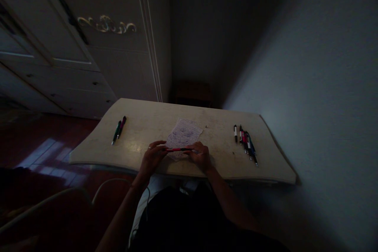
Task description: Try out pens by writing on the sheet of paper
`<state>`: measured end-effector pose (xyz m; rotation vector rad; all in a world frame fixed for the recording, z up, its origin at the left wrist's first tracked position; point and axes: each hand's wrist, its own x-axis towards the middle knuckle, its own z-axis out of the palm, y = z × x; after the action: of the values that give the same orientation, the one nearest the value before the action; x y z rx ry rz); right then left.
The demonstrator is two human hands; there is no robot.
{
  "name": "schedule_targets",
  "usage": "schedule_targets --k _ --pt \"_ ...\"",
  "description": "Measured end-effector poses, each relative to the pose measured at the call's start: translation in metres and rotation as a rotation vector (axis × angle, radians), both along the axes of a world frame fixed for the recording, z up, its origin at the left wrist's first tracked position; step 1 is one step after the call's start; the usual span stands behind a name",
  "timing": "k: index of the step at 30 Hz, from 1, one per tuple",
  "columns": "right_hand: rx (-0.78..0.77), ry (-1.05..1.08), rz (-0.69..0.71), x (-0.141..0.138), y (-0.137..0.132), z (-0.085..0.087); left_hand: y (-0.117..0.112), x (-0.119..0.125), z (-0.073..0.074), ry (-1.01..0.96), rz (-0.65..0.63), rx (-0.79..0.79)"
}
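Note:
A red and black pen (177, 149) is held level between my two hands, above the near part of a sheet of paper (184, 132) covered in scribbled marks. My left hand (153, 156) pinches the pen's red end. On its black end, the fingers of my right hand (201, 156) are closed. The paper lies at a slant on the pale table (147, 118), its lower part partly hidden by the pen and hands. Dim light hides the pen's finer details.
Left on the table lie a green pen (116, 132) and a purple pen (121, 127) side by side. Several pens (248, 143) are grouped at the right. A cabinet (118, 51) stands behind on the left, and a wall (319, 98) borders the right side.

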<state>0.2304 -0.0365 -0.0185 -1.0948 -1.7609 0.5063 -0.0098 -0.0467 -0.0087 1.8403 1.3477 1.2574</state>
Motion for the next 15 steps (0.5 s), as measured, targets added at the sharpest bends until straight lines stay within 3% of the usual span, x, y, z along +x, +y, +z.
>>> schedule_targets --k 11,15 --pt "-0.038 0.024 -0.014 -0.0011 -0.0048 0.006 -0.0073 0.0026 0.0075 -0.05 -0.014 -0.111" --pt "-0.042 0.025 -0.033 -0.0008 -0.0042 0.0052 -0.0041 0.0048 0.0034 -0.026 0.027 -0.057"
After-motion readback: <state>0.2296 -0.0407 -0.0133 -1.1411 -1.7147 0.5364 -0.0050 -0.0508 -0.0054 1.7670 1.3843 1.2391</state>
